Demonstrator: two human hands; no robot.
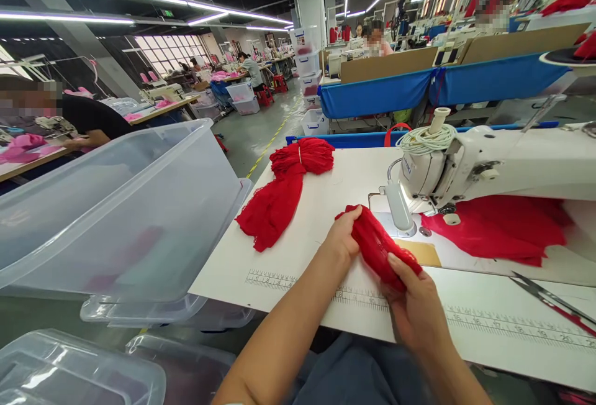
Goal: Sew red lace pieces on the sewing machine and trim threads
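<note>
Between my two hands a piece of red lace fabric is stretched over the front of the white table. My left hand grips its upper left end, thumb on top. At its lower right end, my right hand pinches it with the thumb over the cloth. Behind them stands a white sewing machine with a coil of pale cord on top. More red fabric lies under the machine's arm. To the left rests a tied bundle of red lace, one tail hanging toward me.
Scissors lie at the table's right, near a printed ruler scale. A large clear plastic bin stands against the table's left side, with clear lids below. Other people sit at machines beyond, one person at far left.
</note>
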